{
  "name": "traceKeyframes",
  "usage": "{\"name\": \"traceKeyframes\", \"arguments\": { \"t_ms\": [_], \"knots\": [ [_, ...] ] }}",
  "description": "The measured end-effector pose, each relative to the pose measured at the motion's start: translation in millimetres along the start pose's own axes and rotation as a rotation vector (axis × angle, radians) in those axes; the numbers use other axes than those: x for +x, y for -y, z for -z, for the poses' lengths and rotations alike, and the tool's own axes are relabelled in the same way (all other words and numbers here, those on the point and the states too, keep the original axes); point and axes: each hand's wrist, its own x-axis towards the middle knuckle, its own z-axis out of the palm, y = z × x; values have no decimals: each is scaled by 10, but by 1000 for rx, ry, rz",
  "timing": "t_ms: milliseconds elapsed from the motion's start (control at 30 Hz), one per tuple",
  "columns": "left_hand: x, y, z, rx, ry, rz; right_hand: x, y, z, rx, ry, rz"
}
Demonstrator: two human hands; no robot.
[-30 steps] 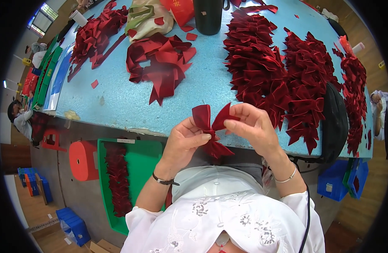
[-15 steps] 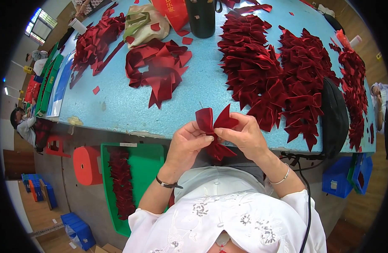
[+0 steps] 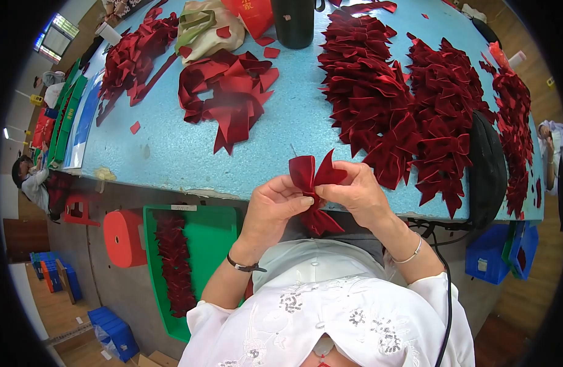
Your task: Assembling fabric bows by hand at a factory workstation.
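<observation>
A dark red velvet bow (image 3: 303,174) is held between my two hands at the near edge of the blue table. My left hand (image 3: 275,205) pinches it from the left, thumb near the bow's middle. From the other side, the closed fingers of my right hand (image 3: 355,191) grip the bow close to its centre. Its loops point up and its lower tails hang below my fingers. Rows of finished-looking red bows (image 3: 367,85) lie to the right on the table. Ahead and to the left is a loose heap of red ribbon (image 3: 223,92).
A dark bottle (image 3: 294,23) and a cream cloth bag (image 3: 211,30) stand at the back. A black bag (image 3: 488,171) lies at the table's right. Below left are a green crate (image 3: 214,229) holding bows and a red stool (image 3: 124,238). A black cable (image 3: 448,293) runs beside my right arm.
The bow has turned slightly between my fingers, and its left loop stands a little more to the right. Both hands keep their hold. The whole view has shifted slightly.
</observation>
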Motion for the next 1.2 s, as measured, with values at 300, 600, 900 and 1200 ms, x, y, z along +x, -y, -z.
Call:
{"name": "traceKeyframes", "arguments": {
  "t_ms": [300, 600, 900, 1200],
  "knots": [
    [-14, 27, 33, 133, -99, -65, 20, -12, -112, -391, -70, 147],
    [39, -57, -39, -9, -137, -14, 65, -132, 24, 52, -13, 166],
    [16, -4, -46, 55, -166, -70, 38, -59, -43, -71, -14, 188],
    [-12, -113, -90, 32, -97, 35, 199, -51, 36, 223, -173, 272]
  ]
}}
